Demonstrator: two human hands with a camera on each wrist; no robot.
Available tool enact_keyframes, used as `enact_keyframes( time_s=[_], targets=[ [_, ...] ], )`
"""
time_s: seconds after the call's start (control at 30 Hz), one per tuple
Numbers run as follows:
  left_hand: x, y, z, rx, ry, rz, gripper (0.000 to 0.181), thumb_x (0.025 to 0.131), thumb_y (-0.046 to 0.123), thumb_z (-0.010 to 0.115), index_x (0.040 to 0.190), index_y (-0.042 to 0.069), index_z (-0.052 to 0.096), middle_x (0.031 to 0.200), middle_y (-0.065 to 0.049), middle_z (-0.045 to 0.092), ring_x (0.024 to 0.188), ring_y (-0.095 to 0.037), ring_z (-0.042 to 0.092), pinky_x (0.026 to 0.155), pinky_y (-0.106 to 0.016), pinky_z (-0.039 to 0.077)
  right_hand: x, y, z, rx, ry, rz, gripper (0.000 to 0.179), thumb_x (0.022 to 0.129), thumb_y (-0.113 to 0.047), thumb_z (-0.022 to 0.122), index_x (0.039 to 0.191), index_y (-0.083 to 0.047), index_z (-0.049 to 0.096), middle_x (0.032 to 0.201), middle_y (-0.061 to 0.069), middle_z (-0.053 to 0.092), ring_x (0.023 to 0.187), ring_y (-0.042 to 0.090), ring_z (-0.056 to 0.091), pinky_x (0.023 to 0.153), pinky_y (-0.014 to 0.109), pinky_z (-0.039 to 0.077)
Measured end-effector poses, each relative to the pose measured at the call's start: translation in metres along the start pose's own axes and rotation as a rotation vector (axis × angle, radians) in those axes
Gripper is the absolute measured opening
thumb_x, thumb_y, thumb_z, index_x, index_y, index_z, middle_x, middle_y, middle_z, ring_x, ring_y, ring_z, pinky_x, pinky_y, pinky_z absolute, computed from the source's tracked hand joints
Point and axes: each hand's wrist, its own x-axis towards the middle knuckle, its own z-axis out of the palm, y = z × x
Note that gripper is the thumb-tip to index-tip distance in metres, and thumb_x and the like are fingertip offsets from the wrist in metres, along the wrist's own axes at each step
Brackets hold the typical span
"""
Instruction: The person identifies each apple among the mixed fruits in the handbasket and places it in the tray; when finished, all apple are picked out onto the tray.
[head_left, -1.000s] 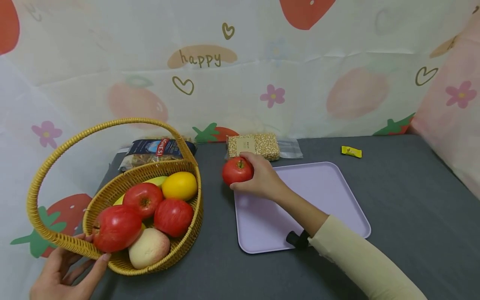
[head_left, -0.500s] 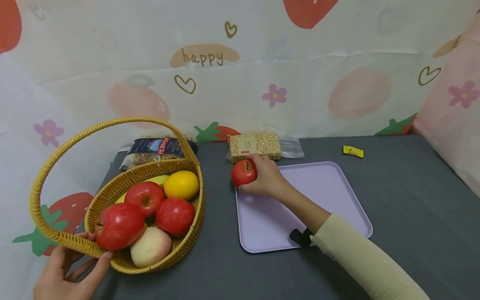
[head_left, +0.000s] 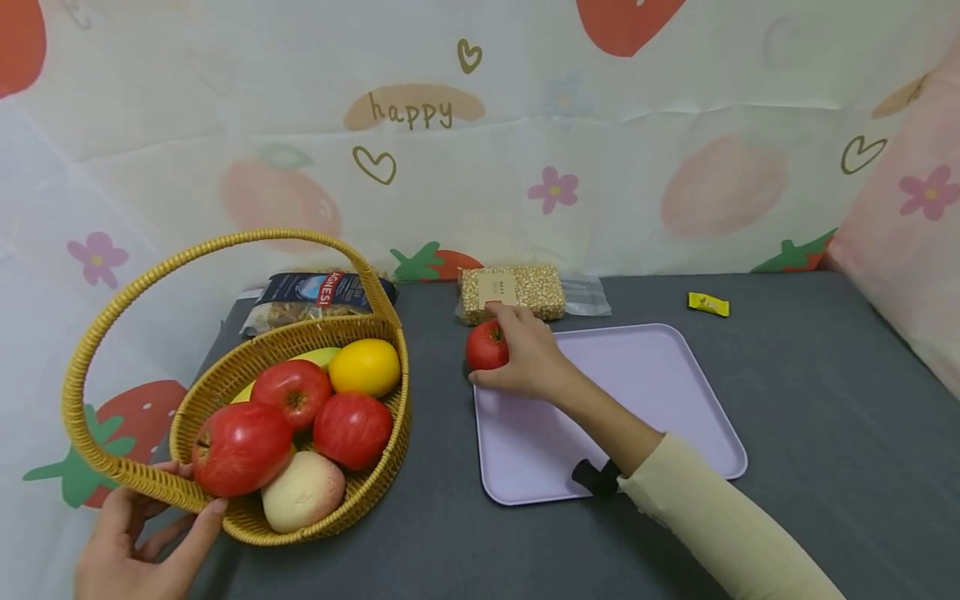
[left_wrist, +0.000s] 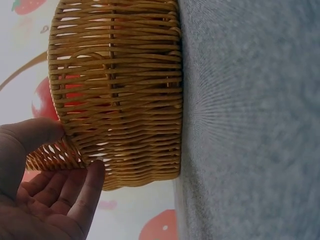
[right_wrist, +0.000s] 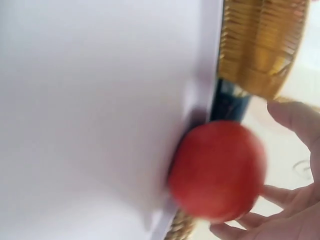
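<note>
1 left hand (head_left: 138, 546), lower left of the frame: the rim of 1 wicker basket (head_left: 397, 458) is held between thumb and fingers. 1 purple tray (head_left: 630, 375), right of centre. 1 right hand (head_left: 528, 354), centre: spread loosely about 1 red apple (head_left: 485, 347), the thumb seen apart from it in the right wrist view. The apple is located at the tray's upper-left corner; whether it is fully supported cannot be told. Handling, as judged: fairly light, firm, smooth, apt to roll; best gripped around its widest part. 1 grain pack (head_left: 536, 292), upper centre, beyond.
</note>
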Motion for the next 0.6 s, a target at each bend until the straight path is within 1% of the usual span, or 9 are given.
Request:
enact_keyframes(
  time_s=[0.03,0.13,0.17,0.2,0.27,0.33,0.43,0.5,0.6],
  targets=[
    [0.0,0.0,0.0,-0.001,-0.006,-0.004,0.06,0.084,0.017,0.084,0.134,0.011,0.052,0.119,-0.004,0.057,0.09,0.002,0.054,0.059,-0.004,0.047,-0.002,-0.004,0.0,-0.003,0.014,-0.023,0.085,0.077,-0.028,0.086,0.148,-0.009,0.043,0.142,0.018,0.046,0.128,0.04,0.043,0.095,0.051,0.049],
    [0.0,0.0,0.0,-0.006,-0.015,-0.01,0.06,0.085,0.016,0.083,0.135,0.011,0.051,0.12,-0.004,0.057,0.093,-0.001,0.054,0.06,-0.004,0.048,-0.006,-0.019,0.002,-0.001,0.042,-0.112,0.079,0.081,-0.027,0.083,0.148,-0.008,0.044,0.146,0.016,0.043,0.131,0.037,0.04,0.101,0.052,0.045],
    [0.0,0.0,0.0,-0.007,-0.015,-0.012,0.06,0.085,0.015,0.083,0.135,0.011,0.051,0.12,-0.004,0.057,0.093,-0.002,0.054,0.061,-0.004,0.048,-0.008,-0.025,0.003,0.006,0.046,-0.145,0.077,0.083,-0.027,0.082,0.148,-0.009,0.045,0.147,0.015,0.042,0.132,0.036,0.039,0.101,0.051,0.046],
    [0.0,0.0,0.0,-0.009,-0.013,-0.012,0.06,0.085,0.015,0.083,0.135,0.011,0.051,0.12,-0.004,0.057,0.094,-0.002,0.054,0.061,-0.004,0.048,-0.01,-0.031,0.004,0.01,0.046,-0.182,0.075,0.084,-0.028,0.081,0.148,-0.009,0.045,0.147,0.014,0.042,0.133,0.034,0.039,0.102,0.051,0.045],
    [0.0,0.0,0.0,-0.01,-0.01,-0.013,0.059,0.085,0.015,0.083,0.134,0.011,0.051,0.12,-0.004,0.057,0.095,-0.003,0.053,0.061,-0.004,0.047,-0.011,-0.042,0.007,0.016,0.034,-0.247,0.073,0.086,-0.03,0.08,0.148,-0.01,0.045,0.149,0.012,0.041,0.136,0.03,0.038,0.107,0.051,0.041],
    [0.0,0.0,0.0,-0.009,-0.006,-0.013,0.059,0.085,0.015,0.083,0.134,0.011,0.051,0.121,-0.005,0.057,0.095,-0.004,0.053,0.061,-0.003,0.047,-0.011,-0.053,0.011,0.015,0.023,-0.305,0.071,0.087,-0.032,0.079,0.147,-0.011,0.047,0.149,0.011,0.042,0.136,0.027,0.039,0.109,0.049,0.041],
    [-0.001,0.0,0.001,-0.013,0.003,-0.006,0.059,0.084,0.014,0.083,0.134,0.011,0.052,0.12,-0.004,0.058,0.095,-0.004,0.054,0.062,-0.004,0.047,-0.011,-0.069,0.02,0.017,0.001,-0.381,0.068,0.088,-0.035,0.078,0.145,-0.011,0.049,0.147,0.008,0.045,0.134,0.023,0.042,0.108,0.043,0.042],
    [-0.001,0.0,0.001,-0.023,0.007,-0.005,0.059,0.084,0.013,0.083,0.134,0.01,0.052,0.12,-0.004,0.058,0.096,-0.004,0.054,0.062,-0.004,0.047,-0.011,-0.078,0.028,0.03,-0.016,-0.436,0.067,0.089,-0.037,0.077,0.144,-0.011,0.05,0.145,0.007,0.047,0.131,0.021,0.044,0.106,0.037,0.043],
    [-0.002,0.0,0.003,-0.044,0.016,-0.005,0.059,0.084,0.012,0.083,0.134,0.01,0.052,0.12,-0.003,0.057,0.098,-0.005,0.054,0.063,-0.004,0.048,-0.011,-0.092,0.039,0.077,-0.068,-0.528,0.067,0.089,-0.037,0.076,0.144,-0.011,0.048,0.142,0.005,0.049,0.127,0.016,0.046,0.104,0.028,0.043]
  ],
)
